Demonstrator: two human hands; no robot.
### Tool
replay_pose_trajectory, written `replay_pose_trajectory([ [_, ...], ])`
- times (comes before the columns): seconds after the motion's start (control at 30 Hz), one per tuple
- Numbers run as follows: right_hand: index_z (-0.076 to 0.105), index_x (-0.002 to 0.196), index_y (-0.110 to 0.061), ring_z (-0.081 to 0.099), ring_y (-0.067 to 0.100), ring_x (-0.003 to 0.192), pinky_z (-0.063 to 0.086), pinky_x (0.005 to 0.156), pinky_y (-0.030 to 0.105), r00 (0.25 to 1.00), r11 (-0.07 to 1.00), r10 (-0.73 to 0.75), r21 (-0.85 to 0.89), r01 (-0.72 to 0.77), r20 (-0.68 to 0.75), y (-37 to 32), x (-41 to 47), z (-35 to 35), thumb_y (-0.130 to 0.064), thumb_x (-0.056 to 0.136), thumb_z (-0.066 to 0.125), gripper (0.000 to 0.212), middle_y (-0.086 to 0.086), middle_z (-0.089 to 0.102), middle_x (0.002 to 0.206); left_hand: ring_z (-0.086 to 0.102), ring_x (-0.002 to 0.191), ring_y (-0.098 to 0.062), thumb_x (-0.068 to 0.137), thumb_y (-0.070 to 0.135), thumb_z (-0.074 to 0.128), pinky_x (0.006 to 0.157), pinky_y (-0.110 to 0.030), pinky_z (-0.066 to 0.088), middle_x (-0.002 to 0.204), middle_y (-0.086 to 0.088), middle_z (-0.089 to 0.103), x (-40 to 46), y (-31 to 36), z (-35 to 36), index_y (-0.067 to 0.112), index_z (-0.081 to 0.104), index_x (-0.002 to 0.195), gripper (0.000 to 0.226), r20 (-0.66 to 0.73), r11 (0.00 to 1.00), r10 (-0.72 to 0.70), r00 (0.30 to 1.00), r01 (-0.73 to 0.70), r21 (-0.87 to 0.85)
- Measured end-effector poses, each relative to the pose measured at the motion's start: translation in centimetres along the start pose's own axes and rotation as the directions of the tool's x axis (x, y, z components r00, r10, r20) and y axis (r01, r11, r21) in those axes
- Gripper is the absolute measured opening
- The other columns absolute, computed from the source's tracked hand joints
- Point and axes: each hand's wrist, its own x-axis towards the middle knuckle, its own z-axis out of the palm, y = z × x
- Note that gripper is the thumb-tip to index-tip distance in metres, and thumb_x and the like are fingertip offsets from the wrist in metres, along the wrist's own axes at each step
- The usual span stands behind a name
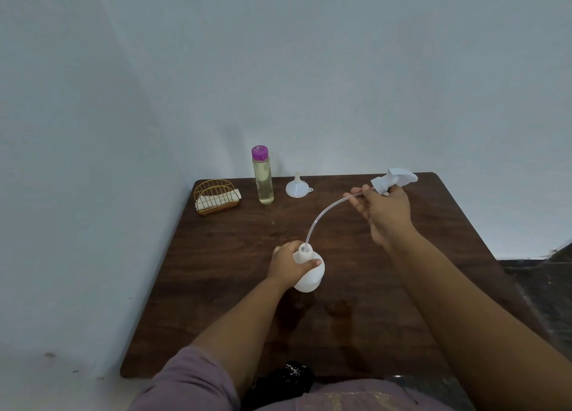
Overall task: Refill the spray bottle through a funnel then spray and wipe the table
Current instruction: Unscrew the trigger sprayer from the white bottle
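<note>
A white spray bottle (311, 274) stands on the dark wooden table (216, 271), its neck open. My left hand (286, 262) grips it around the shoulder. My right hand (385, 214) holds the white trigger sprayer head (394, 180) raised to the right. The head's clear dip tube (322, 217) curves down with its end still inside the bottle neck. A white funnel (297, 187) sits upside down near the table's far edge. Left of it stands a tall clear refill bottle (263, 178) with a purple cap, filled with pale yellowish liquid.
A gold wire holder (216, 195) with white napkins stands at the table's far left corner. A pale wall runs along the left and back edges. Dark floor shows past the right edge. A black patterned cloth (289, 376) lies at the near edge.
</note>
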Motion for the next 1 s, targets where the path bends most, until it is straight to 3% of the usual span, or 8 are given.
replay_pose_trajectory([
  [0.3,0.044,0.125,0.006,0.067,0.039,0.097,0.061,0.072,0.033,0.999,0.997,0.032,0.07,-0.031,-0.017,-0.5,-0.1,-0.4,0.005,0.096,0.049,0.03,0.019,0.059,0.091,0.045,0.118,-0.015,0.075,0.047,0.077,0.089,-0.035,0.046,0.12,0.009,0.062,-0.4,0.6,-0.4,0.028,0.062,0.115,0.046,0.005,1.0,0.008,1.0,-0.008,-0.008],
  [0.53,0.047,0.112,0.004,0.069,0.032,0.084,0.06,0.076,0.037,0.993,0.987,0.12,0.106,-0.117,-0.023,-0.8,0.1,-0.8,0.006,0.096,0.047,0.016,0.019,0.061,0.092,0.043,0.118,-0.013,0.074,0.043,0.08,0.084,-0.029,0.04,0.115,0.017,0.059,-0.5,1.8,-1.3,0.03,0.062,0.113,0.045,-0.039,0.998,0.064,0.997,-0.065,-0.005],
  [0.7,0.046,0.113,0.003,0.068,0.033,0.084,0.06,0.074,0.037,0.99,0.984,0.138,0.117,-0.132,-0.04,-1.0,0.3,-1.0,0.007,0.096,0.047,0.018,0.019,0.061,0.092,0.042,0.117,-0.009,0.07,0.047,0.082,0.085,-0.027,0.039,0.122,0.013,0.061,-0.7,2.7,-2.1,0.028,0.063,0.115,0.052,-0.078,0.997,0.077,0.994,-0.075,0.029],
  [0.83,0.046,0.112,0.003,0.068,0.033,0.085,0.06,0.079,0.038,0.989,0.982,0.143,0.129,-0.138,-0.032,-1.2,0.0,-1.2,0.008,0.096,0.046,0.017,0.019,0.061,0.089,0.042,0.115,-0.01,0.066,0.05,0.084,0.088,-0.03,0.044,0.115,0.014,0.06,-0.4,4.6,-4.1,0.029,0.065,0.112,0.055,-0.053,0.986,0.161,0.985,-0.159,0.055],
  [1.0,0.048,0.099,0.002,0.067,0.034,0.084,0.061,0.071,0.038,0.989,0.979,0.146,0.147,-0.14,-0.033,-1.6,0.0,-1.2,0.009,0.095,0.046,0.009,0.02,0.06,0.088,0.048,0.11,-0.013,0.07,0.045,0.083,0.082,-0.028,0.044,0.109,0.011,0.059,0.2,6.8,-5.2,0.03,0.067,0.108,0.044,-0.039,0.963,0.241,0.97,-0.234,0.134],
])
